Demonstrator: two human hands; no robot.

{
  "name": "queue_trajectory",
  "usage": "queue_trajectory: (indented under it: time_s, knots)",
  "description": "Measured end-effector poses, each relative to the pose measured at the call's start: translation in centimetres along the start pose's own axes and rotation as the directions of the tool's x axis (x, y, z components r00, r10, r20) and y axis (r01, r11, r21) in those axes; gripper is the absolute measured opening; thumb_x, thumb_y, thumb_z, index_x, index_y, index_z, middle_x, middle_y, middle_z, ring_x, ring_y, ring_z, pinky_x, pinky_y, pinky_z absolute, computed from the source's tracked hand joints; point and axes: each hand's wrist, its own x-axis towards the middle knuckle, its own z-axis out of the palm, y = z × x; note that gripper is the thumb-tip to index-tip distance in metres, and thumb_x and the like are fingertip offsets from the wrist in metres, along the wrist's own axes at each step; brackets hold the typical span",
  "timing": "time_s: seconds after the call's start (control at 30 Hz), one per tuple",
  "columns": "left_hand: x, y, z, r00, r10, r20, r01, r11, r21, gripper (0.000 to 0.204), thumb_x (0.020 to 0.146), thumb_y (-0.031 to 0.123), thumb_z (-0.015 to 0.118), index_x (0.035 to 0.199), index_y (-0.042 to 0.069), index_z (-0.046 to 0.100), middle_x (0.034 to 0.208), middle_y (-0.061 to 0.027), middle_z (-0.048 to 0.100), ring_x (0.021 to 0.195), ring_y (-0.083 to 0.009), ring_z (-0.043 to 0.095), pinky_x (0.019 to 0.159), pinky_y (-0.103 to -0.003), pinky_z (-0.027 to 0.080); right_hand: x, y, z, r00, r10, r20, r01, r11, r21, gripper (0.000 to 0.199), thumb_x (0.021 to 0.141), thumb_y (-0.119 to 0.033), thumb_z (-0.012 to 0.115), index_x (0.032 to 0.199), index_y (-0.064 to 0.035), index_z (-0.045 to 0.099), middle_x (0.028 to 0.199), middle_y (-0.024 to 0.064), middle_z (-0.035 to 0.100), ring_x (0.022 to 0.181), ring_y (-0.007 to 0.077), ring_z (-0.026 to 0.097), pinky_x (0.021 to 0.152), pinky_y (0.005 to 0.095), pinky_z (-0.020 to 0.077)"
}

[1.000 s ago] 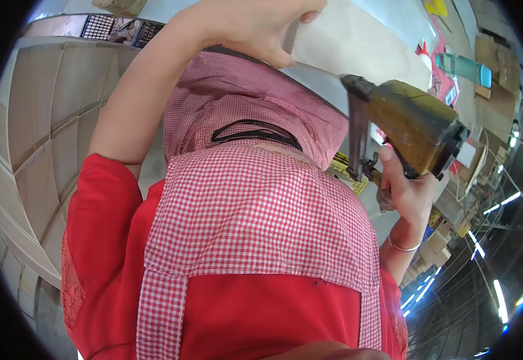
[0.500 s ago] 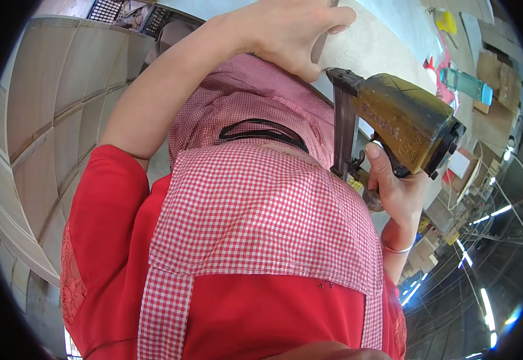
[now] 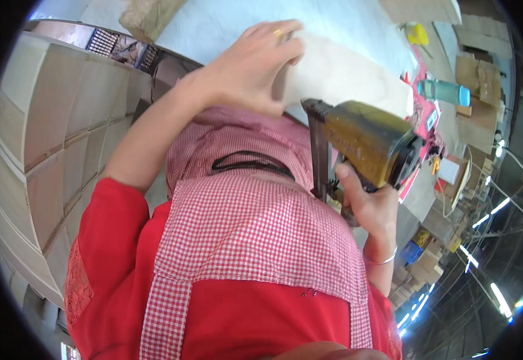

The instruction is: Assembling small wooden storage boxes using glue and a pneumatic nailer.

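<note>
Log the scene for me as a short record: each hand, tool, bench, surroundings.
left hand: thumb and fingers spread at the end of the pale panel; grip firmness unclear
right hand: gripping the yellow-brown nail-gun-like tool
tool nose: near the panel's near edge; contact unclear
bench: pale-topped, under the panel
right side: teal bottle
left side: stacked boards

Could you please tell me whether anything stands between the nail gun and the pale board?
Nothing visible blocks the nail gun in the right hand from the pale board; the left hand is close by, at the board's left end.
</note>
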Motion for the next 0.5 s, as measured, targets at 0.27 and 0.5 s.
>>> queue_trajectory:
  time_s: [0.27,0.5]
  knots:
    - [-10.0,7.0,0.2,0.907,-0.403,-0.121,0.411,0.911,0.047,0.093,0.071,0.051,0.080,0.135,-0.006,0.045,0.128,-0.0264,0.050,0.121,-0.0426,0.049,0.104,-0.053,0.037,-1.4,3.9,-1.9,0.986,-0.037,-0.164,0.040,0.999,0.020,0.023,0.089,-0.018,0.075,0.103,-0.0020,0.065,0.071,-0.0015,0.061,0.049,0.0047,0.050,0.043,0.0216,0.0376]
    - [-3.1,3.2,7.1,0.948,-0.243,-0.205,0.156,0.918,-0.365,0.036,0.090,0.026,0.066,0.119,0.005,0.061,0.123,-0.0194,0.058,0.111,-0.0377,0.057,0.095,-0.045,0.047,-4.1,5.0,-5.2,0.938,0.145,-0.315,-0.146,0.989,0.020,0.027,0.089,-0.018,0.075,0.107,-0.0017,0.062,0.070,-0.0008,0.059,0.045,0.0048,0.049,0.040,0.0221,0.0365]
